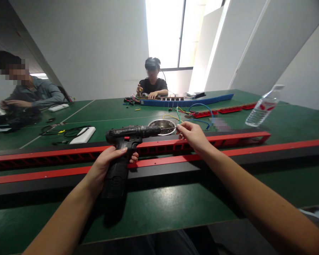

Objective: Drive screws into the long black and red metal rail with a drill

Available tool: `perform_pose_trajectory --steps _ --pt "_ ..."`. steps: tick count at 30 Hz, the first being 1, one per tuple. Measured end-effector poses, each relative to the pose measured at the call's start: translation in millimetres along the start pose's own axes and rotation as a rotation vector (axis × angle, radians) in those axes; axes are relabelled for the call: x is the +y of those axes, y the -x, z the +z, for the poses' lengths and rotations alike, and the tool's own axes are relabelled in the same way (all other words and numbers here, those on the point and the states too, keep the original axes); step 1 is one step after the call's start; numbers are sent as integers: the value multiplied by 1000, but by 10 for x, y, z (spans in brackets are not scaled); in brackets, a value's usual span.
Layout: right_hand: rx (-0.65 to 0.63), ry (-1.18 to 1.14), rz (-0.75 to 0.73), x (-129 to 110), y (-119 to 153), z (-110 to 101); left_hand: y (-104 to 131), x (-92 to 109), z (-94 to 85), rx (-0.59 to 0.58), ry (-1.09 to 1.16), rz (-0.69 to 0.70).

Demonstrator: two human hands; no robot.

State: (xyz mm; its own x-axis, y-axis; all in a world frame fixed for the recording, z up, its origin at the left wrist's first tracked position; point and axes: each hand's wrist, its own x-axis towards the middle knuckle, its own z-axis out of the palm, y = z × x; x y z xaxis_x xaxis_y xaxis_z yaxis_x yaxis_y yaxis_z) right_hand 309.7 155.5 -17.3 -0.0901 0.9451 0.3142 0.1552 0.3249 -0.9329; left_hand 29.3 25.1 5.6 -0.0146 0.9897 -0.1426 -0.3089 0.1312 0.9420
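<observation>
My left hand (114,157) is wrapped round the grip of a black cordless drill (123,136), its chuck pointing right. A thin bit reaches from the chuck to my right hand (188,134), whose thumb and fingers are pinched at the bit's tip. Whether a small screw sits between those fingers is too small to tell. Behind the chuck stands a round metal bowl (166,124) with small dark parts in it. Both hands are above two long red and black rails, the nearer rail (159,169) and the farther rail (77,152).
The green table (159,205) also bears a tilted water bottle (264,106), a white box (83,135) with black cables, coloured wires, a blue rail (186,102) and red strips (225,110). One person (152,85) sits across the table, another (39,90) at the left.
</observation>
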Motion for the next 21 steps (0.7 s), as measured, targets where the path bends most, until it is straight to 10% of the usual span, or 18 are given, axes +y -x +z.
perform_pose_trajectory --steps 21 --pt "-10 36 -6 -8 6 -5 10 3 5 79 -90 -13"
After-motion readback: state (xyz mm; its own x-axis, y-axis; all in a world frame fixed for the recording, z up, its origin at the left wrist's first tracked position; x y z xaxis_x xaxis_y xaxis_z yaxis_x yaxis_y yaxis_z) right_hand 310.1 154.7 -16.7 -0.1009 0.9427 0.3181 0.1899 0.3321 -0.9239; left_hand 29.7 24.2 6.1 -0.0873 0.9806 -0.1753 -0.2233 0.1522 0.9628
